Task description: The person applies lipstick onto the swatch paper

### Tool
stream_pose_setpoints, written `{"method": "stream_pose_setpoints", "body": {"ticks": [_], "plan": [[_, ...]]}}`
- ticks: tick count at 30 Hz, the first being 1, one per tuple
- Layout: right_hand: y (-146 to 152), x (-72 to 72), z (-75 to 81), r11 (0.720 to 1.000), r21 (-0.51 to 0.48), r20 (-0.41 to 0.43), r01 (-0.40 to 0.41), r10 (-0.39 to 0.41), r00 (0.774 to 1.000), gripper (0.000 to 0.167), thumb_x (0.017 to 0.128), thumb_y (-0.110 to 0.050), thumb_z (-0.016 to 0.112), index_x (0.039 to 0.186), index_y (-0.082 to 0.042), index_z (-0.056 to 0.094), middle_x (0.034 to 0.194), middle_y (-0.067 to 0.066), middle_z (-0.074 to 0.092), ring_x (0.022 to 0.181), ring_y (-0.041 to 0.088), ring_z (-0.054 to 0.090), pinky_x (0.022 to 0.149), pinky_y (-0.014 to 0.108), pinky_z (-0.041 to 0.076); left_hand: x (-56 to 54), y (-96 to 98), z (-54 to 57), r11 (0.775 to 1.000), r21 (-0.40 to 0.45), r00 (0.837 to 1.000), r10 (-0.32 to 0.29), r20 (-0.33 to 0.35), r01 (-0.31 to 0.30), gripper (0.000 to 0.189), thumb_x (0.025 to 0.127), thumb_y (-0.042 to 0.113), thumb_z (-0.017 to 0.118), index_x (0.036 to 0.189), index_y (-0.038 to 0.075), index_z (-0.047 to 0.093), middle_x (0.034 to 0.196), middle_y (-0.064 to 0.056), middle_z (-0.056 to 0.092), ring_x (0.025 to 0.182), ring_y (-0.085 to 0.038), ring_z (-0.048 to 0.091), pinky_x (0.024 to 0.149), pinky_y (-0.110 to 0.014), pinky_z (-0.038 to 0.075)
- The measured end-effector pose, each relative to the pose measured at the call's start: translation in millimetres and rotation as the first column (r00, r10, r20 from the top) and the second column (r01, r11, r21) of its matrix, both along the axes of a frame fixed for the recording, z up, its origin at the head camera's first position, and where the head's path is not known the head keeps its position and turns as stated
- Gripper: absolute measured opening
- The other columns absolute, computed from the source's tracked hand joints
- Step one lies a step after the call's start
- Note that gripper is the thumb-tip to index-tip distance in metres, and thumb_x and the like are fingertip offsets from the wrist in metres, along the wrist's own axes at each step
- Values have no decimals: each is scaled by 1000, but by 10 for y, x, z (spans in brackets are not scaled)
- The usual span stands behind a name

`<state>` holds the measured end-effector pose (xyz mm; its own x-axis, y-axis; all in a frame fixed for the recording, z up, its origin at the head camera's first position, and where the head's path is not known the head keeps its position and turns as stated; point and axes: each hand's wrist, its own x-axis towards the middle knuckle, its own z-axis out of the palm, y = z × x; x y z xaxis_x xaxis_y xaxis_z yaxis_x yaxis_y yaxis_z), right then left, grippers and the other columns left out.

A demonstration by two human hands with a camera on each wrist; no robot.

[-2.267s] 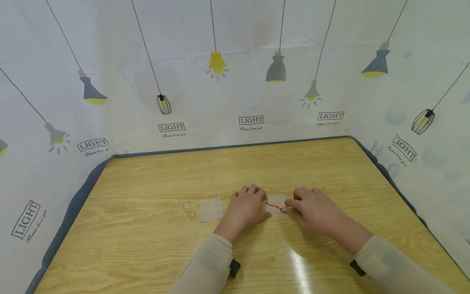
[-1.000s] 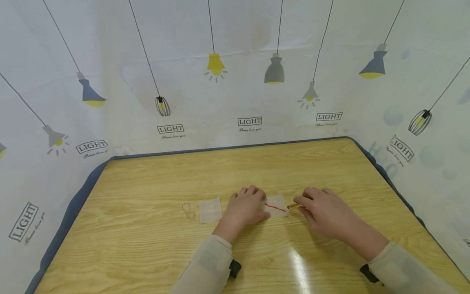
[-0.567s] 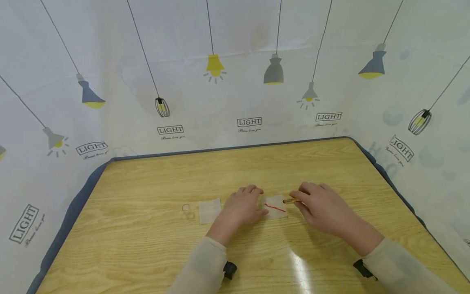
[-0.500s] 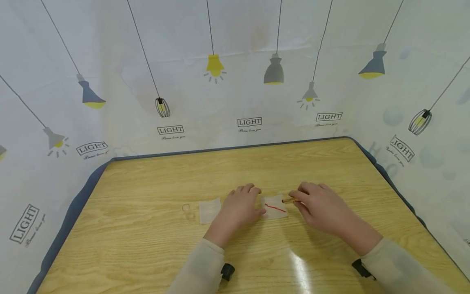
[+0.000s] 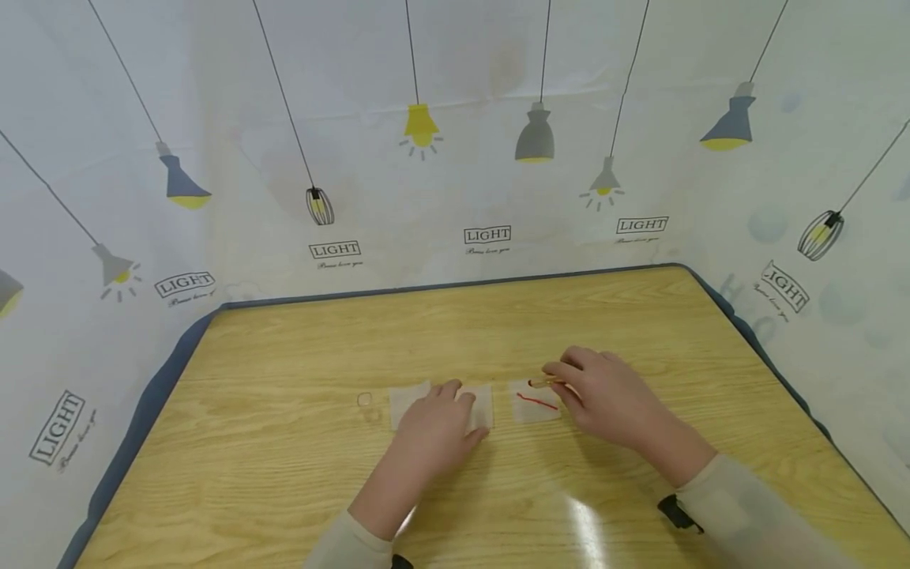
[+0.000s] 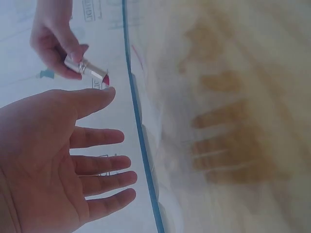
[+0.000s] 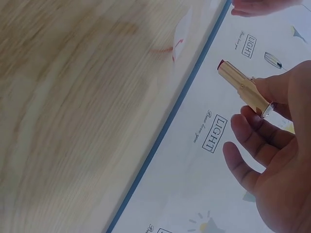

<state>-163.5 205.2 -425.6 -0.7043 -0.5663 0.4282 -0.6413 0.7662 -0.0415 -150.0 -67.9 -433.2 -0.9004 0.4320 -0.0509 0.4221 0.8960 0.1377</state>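
My right hand pinches a lipstick between thumb and fingers; it has a gold tube and a dark red tip. In the head view the lipstick overlaps the far right corner of a white paper square, which bears a slanting red line. My left hand holds nothing. Its fingers are loosely spread in the left wrist view. From above it partly covers a second white square and the edge of a third one to its left.
A small clear cap stands left of the paper squares. The wooden table is glossy and reflects the hands. Behind it hangs a pale wall sheet printed with lamps, with a blue strip along the table's edge.
My left hand has left the marked square and moved left, uncovering part of the middle one. The right hand's lipstick tip has moved off the red line's right end, up and left.
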Motion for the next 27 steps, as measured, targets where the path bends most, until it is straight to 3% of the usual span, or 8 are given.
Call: {"method": "stream_pose_setpoints", "body": {"ticks": [5,11,18,27], "plan": [[-111,-33,-10,999,-30,-7,-37,36,999,21,93,-14,82,113,-13,79,93,1,66,64,6,50,62,26,48,194,-50,-98,997,-57,999,-45,3,45,63,100,57,68,140,7,66,158,-20,55,145,-37,56,116,-53,51],[-272,-60,-59,998,-29,-29,-59,58,998,22,93,-15,83,114,-14,79,94,1,66,68,9,53,64,31,51,367,-27,-218,992,-118,996,-44,80,54,91,98,74,56,158,6,49,171,-22,35,159,-39,37,127,-60,35],[-416,-60,-69,998,4,8,-66,66,998,21,98,-17,78,118,-13,78,98,2,67,72,12,57,69,33,54,392,46,-239,991,-128,990,-12,139,30,92,100,79,43,167,15,36,177,-20,22,166,-37,22,130,-65,25],[-547,-98,-78,997,15,42,-76,76,996,19,100,-19,76,118,-14,77,97,1,66,72,11,55,70,34,54,387,105,-222,986,-162,992,-23,123,43,84,102,78,40,166,24,39,176,-15,28,162,-41,31,124,-70,31]]}}
